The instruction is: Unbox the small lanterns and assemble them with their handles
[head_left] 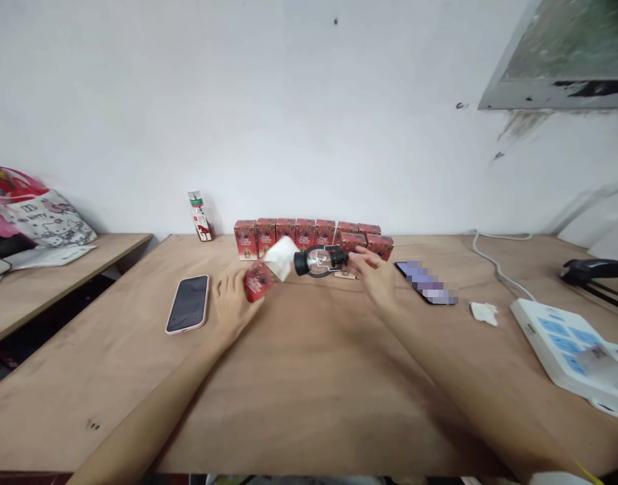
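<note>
My left hand [233,300] is closed around a small red printed box [258,279], tilted over the table. White flaps or paper [283,256] stick out at the box's upper right end. In the fingers of my right hand [372,273] is a small black lantern [320,260] with a clear middle, held on its side. The lantern's broad end points at the white part of the box, close to it. Behind both hands, several matching red boxes [305,233] stand in a row near the wall.
A pink-cased phone [188,304] lies left of my left hand; another phone [425,283] lies to the right. Farther right are a crumpled white tissue [483,312], a white power strip [556,340] and its cable [495,266]. A small bottle [200,217] stands at the back left.
</note>
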Demonstrator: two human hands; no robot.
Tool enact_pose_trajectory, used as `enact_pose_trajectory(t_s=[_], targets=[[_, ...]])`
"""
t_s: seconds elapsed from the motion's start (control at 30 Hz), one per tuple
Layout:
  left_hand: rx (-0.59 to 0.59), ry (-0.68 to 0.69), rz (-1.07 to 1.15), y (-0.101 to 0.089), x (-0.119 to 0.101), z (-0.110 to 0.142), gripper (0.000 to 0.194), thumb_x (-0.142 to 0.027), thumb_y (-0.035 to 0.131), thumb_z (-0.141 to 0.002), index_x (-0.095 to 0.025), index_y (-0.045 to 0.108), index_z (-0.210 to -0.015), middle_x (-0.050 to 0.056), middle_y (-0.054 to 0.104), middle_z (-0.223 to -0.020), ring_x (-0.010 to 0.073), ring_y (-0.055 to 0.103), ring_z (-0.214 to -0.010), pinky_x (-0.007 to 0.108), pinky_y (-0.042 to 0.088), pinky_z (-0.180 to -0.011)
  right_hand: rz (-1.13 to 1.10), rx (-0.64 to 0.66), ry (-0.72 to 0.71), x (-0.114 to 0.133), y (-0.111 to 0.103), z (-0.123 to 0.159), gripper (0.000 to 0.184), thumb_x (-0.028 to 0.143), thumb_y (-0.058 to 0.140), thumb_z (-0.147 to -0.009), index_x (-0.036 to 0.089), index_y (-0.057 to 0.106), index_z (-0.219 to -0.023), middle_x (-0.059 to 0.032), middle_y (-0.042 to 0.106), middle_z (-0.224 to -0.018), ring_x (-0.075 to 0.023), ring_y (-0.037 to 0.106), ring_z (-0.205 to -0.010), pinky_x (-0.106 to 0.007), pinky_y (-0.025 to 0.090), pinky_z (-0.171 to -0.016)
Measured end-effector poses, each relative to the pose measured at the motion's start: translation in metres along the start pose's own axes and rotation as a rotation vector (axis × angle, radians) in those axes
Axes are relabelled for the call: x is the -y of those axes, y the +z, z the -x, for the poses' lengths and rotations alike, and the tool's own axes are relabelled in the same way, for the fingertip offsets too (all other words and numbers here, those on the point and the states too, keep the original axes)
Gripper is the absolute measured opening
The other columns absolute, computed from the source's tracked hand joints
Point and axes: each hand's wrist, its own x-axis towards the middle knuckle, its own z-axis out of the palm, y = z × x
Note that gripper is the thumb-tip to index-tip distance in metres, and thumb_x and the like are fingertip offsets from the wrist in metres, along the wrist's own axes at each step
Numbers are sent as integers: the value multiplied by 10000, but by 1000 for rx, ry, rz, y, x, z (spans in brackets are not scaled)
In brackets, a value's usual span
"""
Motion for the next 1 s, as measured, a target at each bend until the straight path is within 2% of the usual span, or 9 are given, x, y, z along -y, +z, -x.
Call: enact_pose_trajectory(t_s=[0.07,0.13,0.27,0.37,0.47,0.57,0.7,0.83,1.0], targets=[[-86,-293,384,1,-2,-3,618,-239,819,-478,-164,566,-1037,142,590,-1183,364,448,-1205,500,239,-1066,114,-36,-83,10,-8,-10,277,428,702,-624,155,683,-665,-102,590,-1059,-231,604,-936,-411,546,-762],[-118,-469,648,7,-3,-3,568,-298,802,-533,-178,544,-1025,100,620,-1101,322,524,-1135,469,345,-1017,277,-30,-178,16,-14,-15,221,378,681,-648,157,684,-657,-92,601,-992,-217,608,-893,-390,544,-754],[-33,-628,937,21,-3,-2,308,-390,606,-744,-163,558,-946,58,680,-889,227,660,-866,377,512,-846,583,72,-332,17,-18,-13,169,303,611,-710,174,664,-615,-81,596,-962,-203,611,-833,-358,540,-721],[43,-730,1122,23,-5,1,229,-342,577,-766,-158,581,-903,46,697,-828,201,674,-786,350,530,-829,770,156,-371,16,-19,-11,164,241,577,-738,169,647,-609,-92,591,-981,-200,616,-806,-354,531,-723],[104,-806,1244,20,-8,3,185,-276,590,-759,-155,596,-900,37,704,-816,187,676,-766,335,529,-842,1011,175,-448,18,-16,0,155,219,547,-781,133,674,-801,-150,574,-1055,-250,605,-852,-408,504,-744],[151,-876,1292,18,-11,7,134,-231,597,-761,-153,598,-870,26,701,-760,165,669,-686,323,541,-802,1179,146,-699,17,-5,29,316,246,508,-840,116,608,-1110,-204,537,-1158,-320,544,-992,-471,448,-797],[226,-941,1284,20,-18,16,135,-252,619,-771,-144,602,-849,37,700,-741,158,660,-631,288,557,-677,1016,503,-1073,-3,17,83,317,248,440,-887,197,593,-1161,-140,600,-1029,-249,554,-884,-386,442,-744],[262,-954,1250,23,-25,23,201,-290,661,-749,-125,612,-852,59,700,-747,165,658,-628,263,546,-584,880,690,-974,-25,26,113,362,233,439,-870,216,547,-1214,-135,583,-1053,-237,549,-861,-378,454,-724],[192,-889,1207,29,-29,31,271,-236,748,-660,-127,599,-858,36,693,-738,155,652,-624,279,550,-637,761,677,-781,-25,23,119,244,277,483,-837,170,582,-1032,-129,548,-997,-246,515,-900,-382,461,-749]])
